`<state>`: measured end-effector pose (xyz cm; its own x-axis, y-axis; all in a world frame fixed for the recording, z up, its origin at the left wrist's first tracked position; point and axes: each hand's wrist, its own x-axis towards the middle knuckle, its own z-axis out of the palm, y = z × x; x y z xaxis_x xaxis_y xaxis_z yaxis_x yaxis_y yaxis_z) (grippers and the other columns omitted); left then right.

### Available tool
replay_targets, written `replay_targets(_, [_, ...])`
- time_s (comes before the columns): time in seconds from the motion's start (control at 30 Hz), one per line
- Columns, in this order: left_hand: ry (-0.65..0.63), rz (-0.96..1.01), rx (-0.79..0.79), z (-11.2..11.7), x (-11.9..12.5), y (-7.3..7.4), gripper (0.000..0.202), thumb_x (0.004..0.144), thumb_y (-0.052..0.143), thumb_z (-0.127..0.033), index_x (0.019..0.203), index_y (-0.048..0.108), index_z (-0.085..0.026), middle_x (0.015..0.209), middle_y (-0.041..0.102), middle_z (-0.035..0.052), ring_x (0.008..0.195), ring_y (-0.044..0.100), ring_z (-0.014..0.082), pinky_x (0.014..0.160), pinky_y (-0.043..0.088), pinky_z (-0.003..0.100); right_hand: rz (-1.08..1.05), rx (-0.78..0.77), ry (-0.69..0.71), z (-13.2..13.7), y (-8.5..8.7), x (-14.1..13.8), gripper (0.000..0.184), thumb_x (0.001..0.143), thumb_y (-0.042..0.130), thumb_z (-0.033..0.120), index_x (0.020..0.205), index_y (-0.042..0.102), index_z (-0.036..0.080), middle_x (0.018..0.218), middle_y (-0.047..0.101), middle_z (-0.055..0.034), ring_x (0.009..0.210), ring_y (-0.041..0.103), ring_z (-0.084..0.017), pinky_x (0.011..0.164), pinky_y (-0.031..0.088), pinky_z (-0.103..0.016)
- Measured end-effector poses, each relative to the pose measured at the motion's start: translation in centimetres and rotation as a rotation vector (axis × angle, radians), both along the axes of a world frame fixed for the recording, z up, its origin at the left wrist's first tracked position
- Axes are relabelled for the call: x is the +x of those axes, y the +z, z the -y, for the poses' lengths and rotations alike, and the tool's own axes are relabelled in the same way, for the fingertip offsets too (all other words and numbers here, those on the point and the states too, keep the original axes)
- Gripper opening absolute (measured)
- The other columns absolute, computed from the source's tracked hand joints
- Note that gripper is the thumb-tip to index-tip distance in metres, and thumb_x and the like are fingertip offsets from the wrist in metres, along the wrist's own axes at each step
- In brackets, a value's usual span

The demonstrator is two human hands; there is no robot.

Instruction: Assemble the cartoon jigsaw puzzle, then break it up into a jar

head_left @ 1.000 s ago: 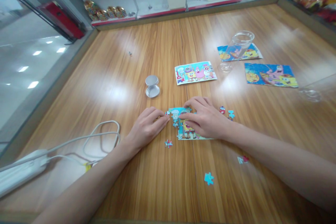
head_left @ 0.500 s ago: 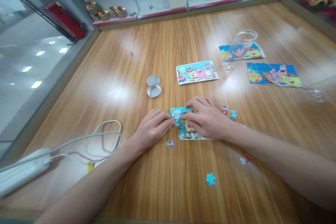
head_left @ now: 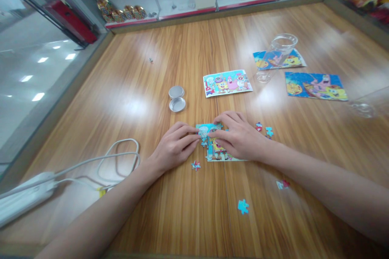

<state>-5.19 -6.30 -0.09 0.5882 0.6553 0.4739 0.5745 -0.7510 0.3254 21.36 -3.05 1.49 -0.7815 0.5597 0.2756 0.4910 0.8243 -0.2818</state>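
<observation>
A partly joined jigsaw puzzle with cartoon figures lies flat on the table. My left hand grips its left edge, thumb and fingertips drawn together. From the right, my right hand holds the puzzle with curled fingers and covers much of its right half. Just below my left fingers is a loose multicoloured piece. A light-blue piece lies nearer to me, and a red-and-white piece is under my right forearm. Beyond my right wrist are a blue piece and a red one.
A matching picture card lies behind the puzzle, beside two round metal tins. Two blue cartoon pictures and clear plastic cups are at the right. A white power strip with cables lies at the left.
My left fingers have shifted slightly at the puzzle's left edge, the hand a little more raised. My right hand stays in place on the puzzle. The whole view has moved slightly.
</observation>
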Motion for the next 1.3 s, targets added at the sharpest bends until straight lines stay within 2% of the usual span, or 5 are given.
replay_targets(0.3, [0.081,-0.027,0.052,0.3,-0.7,0.1,0.057,0.086,0.053,0.002,0.138,0.055,-0.022,0.125,0.067,0.0097,0.111,0.056,0.0257,0.096,0.053,0.048,0.007,-0.005,-0.005,0.0,0.0,0.0,0.027,0.098,0.053,0.027,0.117,0.071,0.024,0.122,0.056,-0.0137,0.117,0.045,-0.03,0.097,0.036,-0.048])
replay_targets(0.73, [-0.1,-0.109,-0.332,0.8,-1.5,3.0,0.011,0.093,0.063,-0.025,0.099,0.063,-0.016,0.082,0.059,0.0021,0.073,0.055,0.0144,0.064,0.044,0.028,-0.058,-0.032,0.021,-0.2,-0.2,0.1,0.025,0.096,0.059,0.029,0.117,0.071,0.025,0.123,0.056,-0.0137,0.118,0.047,-0.031,0.097,0.039,-0.05])
replay_targets(0.9, [-0.262,-0.372,-0.448,0.9,-1.6,4.0,0.034,0.091,0.065,-0.051,0.095,0.061,-0.017,0.088,0.062,0.0026,0.073,0.058,0.0155,0.061,0.04,0.028,-0.335,-0.067,-0.075,-1.5,3.3,1.3,0.027,0.094,0.062,0.027,0.12,0.068,0.022,0.117,0.06,-0.0111,0.111,0.056,-0.025,0.094,0.046,-0.044])
replay_targets(1.1, [-0.333,-0.324,-0.496,1.1,-1.2,4.0,0.017,0.099,0.056,-0.034,0.101,0.066,-0.021,0.096,0.065,0.0034,0.083,0.062,0.0156,0.069,0.046,0.026,-0.344,0.01,-0.272,-2.1,9.2,4.5,0.01,0.09,0.065,0.022,0.095,0.073,0.021,0.09,0.07,-0.0015,0.077,0.06,-0.016,0.073,0.047,-0.033])
replay_targets(1.3, [-0.306,-0.285,-0.455,1.2,-1.2,4.5,0.019,0.098,0.054,-0.024,0.112,0.066,-0.021,0.1,0.064,0.0055,0.083,0.063,0.0159,0.07,0.048,0.027,-0.22,0.027,-0.327,-1.7,10.4,6.1,0.014,0.094,0.061,0.028,0.098,0.073,0.022,0.093,0.071,-0.0013,0.08,0.063,-0.017,0.074,0.047,-0.035])
